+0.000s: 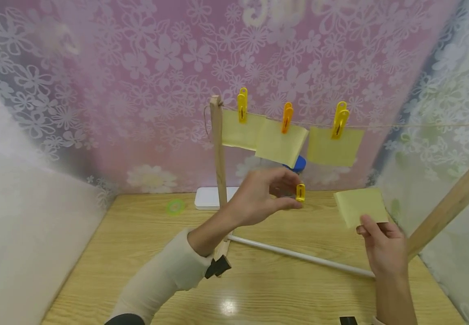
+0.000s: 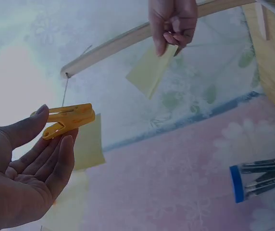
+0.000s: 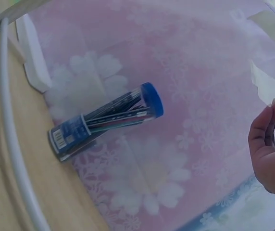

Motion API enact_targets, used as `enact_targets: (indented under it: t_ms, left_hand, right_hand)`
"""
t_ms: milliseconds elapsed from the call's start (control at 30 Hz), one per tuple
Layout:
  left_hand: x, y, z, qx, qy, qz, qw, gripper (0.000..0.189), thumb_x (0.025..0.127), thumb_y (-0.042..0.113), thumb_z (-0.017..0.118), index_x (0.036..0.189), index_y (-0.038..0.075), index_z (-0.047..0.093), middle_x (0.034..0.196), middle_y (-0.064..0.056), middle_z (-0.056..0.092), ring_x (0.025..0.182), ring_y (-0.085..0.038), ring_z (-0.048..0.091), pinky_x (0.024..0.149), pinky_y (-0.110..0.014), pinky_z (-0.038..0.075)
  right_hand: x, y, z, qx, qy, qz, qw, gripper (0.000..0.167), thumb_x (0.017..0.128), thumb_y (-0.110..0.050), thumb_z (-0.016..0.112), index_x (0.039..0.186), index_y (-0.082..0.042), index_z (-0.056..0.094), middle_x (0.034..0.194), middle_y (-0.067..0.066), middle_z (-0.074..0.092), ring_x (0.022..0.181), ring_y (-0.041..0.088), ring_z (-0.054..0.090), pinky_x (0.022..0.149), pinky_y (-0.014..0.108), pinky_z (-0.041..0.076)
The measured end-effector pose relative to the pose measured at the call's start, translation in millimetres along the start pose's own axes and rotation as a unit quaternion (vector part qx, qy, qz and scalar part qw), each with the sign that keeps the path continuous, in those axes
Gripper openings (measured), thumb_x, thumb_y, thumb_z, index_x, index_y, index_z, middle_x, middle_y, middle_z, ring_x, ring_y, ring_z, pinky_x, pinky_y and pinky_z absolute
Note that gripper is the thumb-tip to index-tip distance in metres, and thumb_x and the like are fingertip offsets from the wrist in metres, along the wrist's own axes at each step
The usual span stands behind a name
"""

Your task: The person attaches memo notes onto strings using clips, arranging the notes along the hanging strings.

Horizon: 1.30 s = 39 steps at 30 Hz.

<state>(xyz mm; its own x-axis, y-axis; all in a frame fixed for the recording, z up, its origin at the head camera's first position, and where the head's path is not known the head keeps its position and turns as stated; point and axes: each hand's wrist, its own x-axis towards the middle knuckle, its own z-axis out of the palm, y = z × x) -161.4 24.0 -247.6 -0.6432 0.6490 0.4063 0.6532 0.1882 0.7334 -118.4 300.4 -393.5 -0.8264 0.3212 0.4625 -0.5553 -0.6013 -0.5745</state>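
Note:
My left hand pinches a yellow plastic clothespin between thumb and fingers. The left wrist view shows this clothespin side on, its handle ends between the thumb and fingers. Lower right of it, my right hand holds a yellow paper note by its lower edge, with the thumb on top. Above the hands a thin string carries three similar notes, the nearest being the right-hand note. Two yellow clothespins and an orange clothespin grip them on the string.
A wooden post holds the string at left; another wooden post slants at right. A white rod runs low between them. Behind stand a clear tube of pencils with a blue lid and a white box.

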Motion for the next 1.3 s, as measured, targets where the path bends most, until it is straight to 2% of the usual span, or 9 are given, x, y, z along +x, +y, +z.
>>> enact_targets:
  t_ms: [100,167,333,400,500,800,933,1100,1300]
  left_hand:
    - [11.9,17.2,0.1,-0.020,0.007,0.021,0.9996,0.029,0.079,0.008,0.076,0.105,0.002,0.064,0.101,-0.009,0.071,0.091,-0.010,0.068,0.074,-0.013,0.053]
    - [21.1,28.4,0.0,-0.036,0.009,0.032,0.9988,0.028,0.078,0.006,0.076,0.104,0.000,0.064,0.101,-0.011,0.071,0.091,-0.010,0.069,0.075,-0.013,0.053]
    - [45.5,53.2,-2.1,-0.064,0.018,0.041,0.9969,0.027,0.077,0.003,0.076,0.101,-0.002,0.065,0.101,-0.013,0.072,0.089,-0.010,0.070,0.078,-0.012,0.052]
    - [54.7,60.6,-3.1,-0.058,0.025,0.042,0.9971,0.027,0.077,0.004,0.076,0.101,-0.002,0.065,0.100,-0.012,0.072,0.088,-0.009,0.070,0.078,-0.011,0.052]
    - [67.3,69.2,-4.1,-0.039,0.037,0.037,0.9979,0.027,0.076,0.006,0.077,0.100,-0.001,0.066,0.099,-0.010,0.073,0.086,-0.007,0.070,0.077,-0.009,0.050]
    - [97.6,93.2,-3.0,-0.020,0.069,0.032,0.9969,0.019,0.078,0.011,0.076,0.095,0.005,0.068,0.096,-0.004,0.074,0.078,0.003,0.066,0.074,-0.005,0.047]
    - [111.6,101.2,1.7,0.015,0.072,0.030,0.9968,0.015,0.080,0.013,0.074,0.093,0.008,0.069,0.095,0.001,0.074,0.079,0.005,0.065,0.074,-0.002,0.045]
    - [125.7,105.9,6.3,0.070,0.078,0.016,0.9944,0.012,0.081,0.016,0.074,0.091,0.012,0.069,0.095,0.007,0.073,0.080,0.007,0.064,0.073,0.000,0.043]
    - [134.9,108.5,12.5,0.063,0.087,-0.010,0.9942,0.010,0.081,0.012,0.074,0.088,0.011,0.069,0.092,0.007,0.073,0.076,0.006,0.064,0.068,0.000,0.043]
  right_hand:
    - [7.2,-5,6,0.043,0.018,-0.015,0.9988,0.036,0.090,0.022,0.036,0.063,0.013,0.059,0.066,0.019,0.068,0.062,0.025,0.067,0.069,0.029,0.057]
    - [11.3,-8,11,0.050,0.028,-0.026,0.9980,0.035,0.090,0.022,0.037,0.063,0.013,0.058,0.066,0.019,0.067,0.062,0.025,0.068,0.068,0.029,0.058]
    - [21.4,-15,18,0.103,0.005,-0.035,0.9941,0.030,0.089,0.023,0.035,0.072,0.017,0.059,0.069,0.023,0.064,0.064,0.030,0.067,0.069,0.033,0.057]
    - [25.4,-16,20,0.129,-0.010,-0.031,0.9911,0.028,0.089,0.024,0.034,0.078,0.021,0.059,0.073,0.024,0.063,0.066,0.032,0.066,0.070,0.035,0.056]
    - [29.9,-18,24,0.134,-0.016,-0.035,0.9902,0.027,0.089,0.025,0.034,0.082,0.022,0.059,0.076,0.025,0.063,0.065,0.032,0.065,0.069,0.036,0.056]
    - [41.6,-25,34,0.138,-0.007,-0.055,0.9889,0.023,0.088,0.024,0.036,0.083,0.022,0.059,0.078,0.026,0.064,0.064,0.032,0.064,0.065,0.036,0.056]
    - [47.6,-27,39,0.142,-0.009,-0.063,0.9879,0.022,0.088,0.024,0.037,0.080,0.022,0.058,0.076,0.026,0.065,0.062,0.032,0.064,0.065,0.036,0.056]
    - [55.0,-27,45,0.146,-0.008,-0.061,0.9873,0.021,0.088,0.023,0.040,0.078,0.022,0.058,0.076,0.027,0.066,0.061,0.033,0.065,0.064,0.037,0.056]
    - [59.1,-29,49,0.134,-0.009,-0.061,0.9891,0.020,0.089,0.022,0.041,0.083,0.023,0.060,0.077,0.026,0.066,0.061,0.032,0.066,0.066,0.036,0.057]
